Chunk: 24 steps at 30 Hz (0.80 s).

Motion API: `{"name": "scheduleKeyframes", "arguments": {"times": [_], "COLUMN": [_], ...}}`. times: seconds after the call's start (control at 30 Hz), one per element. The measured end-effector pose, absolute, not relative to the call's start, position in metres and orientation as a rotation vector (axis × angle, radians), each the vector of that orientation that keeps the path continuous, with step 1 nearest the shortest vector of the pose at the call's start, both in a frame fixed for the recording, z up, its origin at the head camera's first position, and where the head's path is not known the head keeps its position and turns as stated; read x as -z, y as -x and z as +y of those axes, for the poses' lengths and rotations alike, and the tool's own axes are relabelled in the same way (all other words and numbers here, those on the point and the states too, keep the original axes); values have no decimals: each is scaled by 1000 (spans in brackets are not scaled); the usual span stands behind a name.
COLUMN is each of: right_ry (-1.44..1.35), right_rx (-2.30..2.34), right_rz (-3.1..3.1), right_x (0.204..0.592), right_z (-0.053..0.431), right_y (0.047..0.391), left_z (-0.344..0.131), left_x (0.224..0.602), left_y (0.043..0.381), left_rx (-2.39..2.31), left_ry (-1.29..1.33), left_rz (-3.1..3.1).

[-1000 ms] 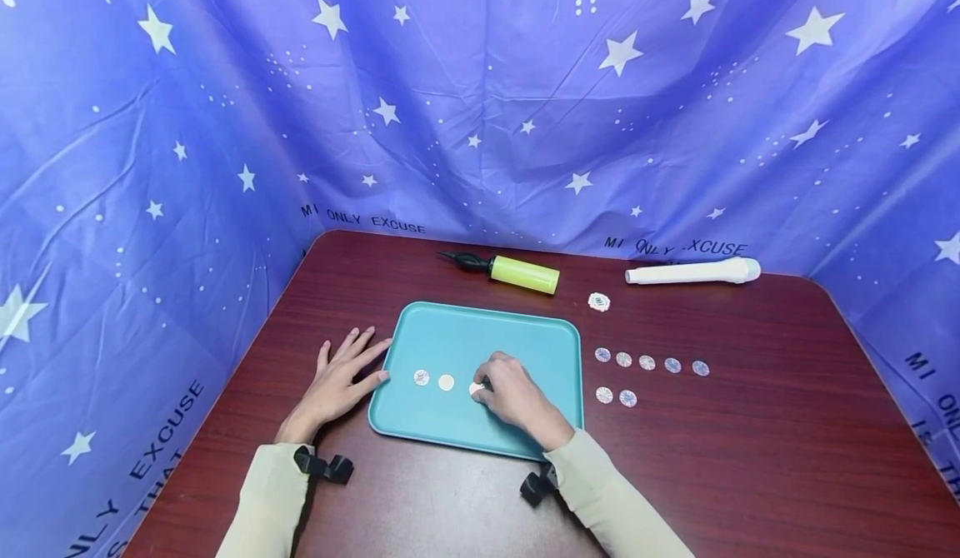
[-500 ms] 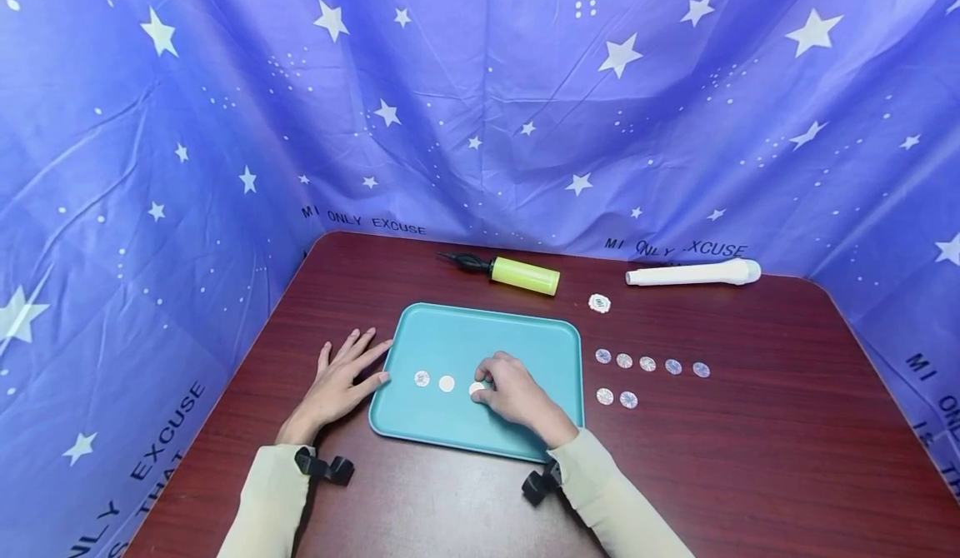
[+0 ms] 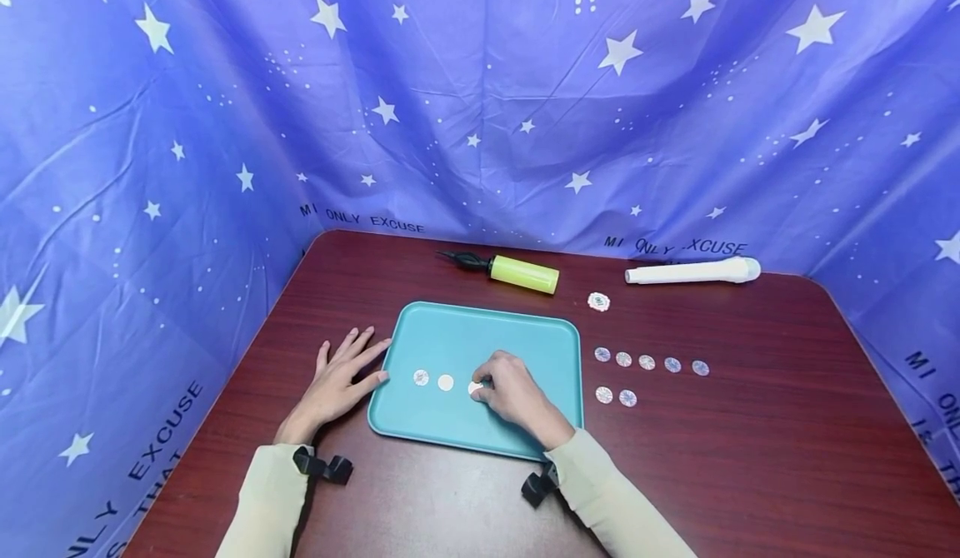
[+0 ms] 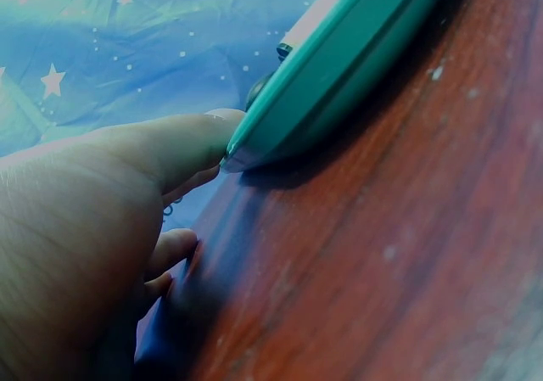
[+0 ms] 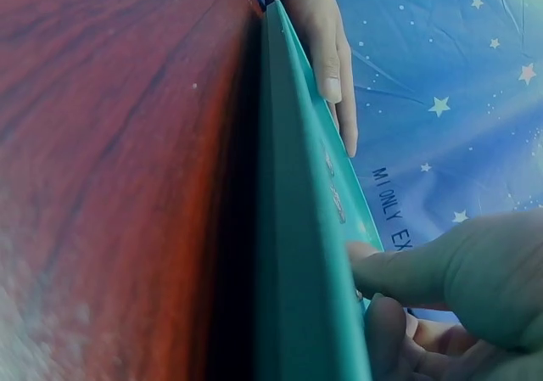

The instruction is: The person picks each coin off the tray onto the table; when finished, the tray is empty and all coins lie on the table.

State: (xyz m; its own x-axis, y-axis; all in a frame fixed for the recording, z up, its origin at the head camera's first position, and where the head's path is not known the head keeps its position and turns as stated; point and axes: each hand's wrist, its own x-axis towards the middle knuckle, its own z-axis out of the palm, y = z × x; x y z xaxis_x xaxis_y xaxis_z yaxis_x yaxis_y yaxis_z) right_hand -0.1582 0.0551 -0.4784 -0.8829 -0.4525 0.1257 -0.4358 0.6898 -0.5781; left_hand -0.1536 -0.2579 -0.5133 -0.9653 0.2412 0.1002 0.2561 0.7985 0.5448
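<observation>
My right hand (image 3: 513, 391) is over the middle of the turquoise tray (image 3: 480, 316). Its thumb and fingers pinch a small round white disc (image 3: 475, 389), which they partly cover. To the left of it in the tray lie a plain white disc (image 3: 446, 383) and a patterned silvery disc (image 3: 421, 378), in one row. With fingers spread, my left hand (image 3: 337, 383) rests at the tray's left side. In the left wrist view its thumb (image 4: 195, 139) meets the rim, and the other fingers reach down toward the table.
Right of the tray, several patterned discs (image 3: 647, 362) lie in two rows on the dark red table (image 3: 750, 458). Behind them are a scalloped white chip (image 3: 598, 301) and a white wand-like stick (image 3: 690, 272). A yellow-green hand pump (image 3: 523, 275) with a black nozzle lies behind the tray.
</observation>
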Motion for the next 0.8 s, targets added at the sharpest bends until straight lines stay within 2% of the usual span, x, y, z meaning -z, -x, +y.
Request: {"name": "scheduleKeyframes", "arguments": {"times": [0.27,0.5,0.8], "right_ry": [707,640,669], "right_rx": [919,1052,1033], "right_rz": [2813,2773,2835], "right_x": [478,479,480], "right_z": [55,58,56], "right_y": [157,158,158], "left_z": [-258,-258,-258], "left_x": [514,513,513], "left_y": [153,152,153], "left_rx": [904,912,901], "left_ry": [411,408,419], "left_rz": [-2953,-2956,-2939]}}
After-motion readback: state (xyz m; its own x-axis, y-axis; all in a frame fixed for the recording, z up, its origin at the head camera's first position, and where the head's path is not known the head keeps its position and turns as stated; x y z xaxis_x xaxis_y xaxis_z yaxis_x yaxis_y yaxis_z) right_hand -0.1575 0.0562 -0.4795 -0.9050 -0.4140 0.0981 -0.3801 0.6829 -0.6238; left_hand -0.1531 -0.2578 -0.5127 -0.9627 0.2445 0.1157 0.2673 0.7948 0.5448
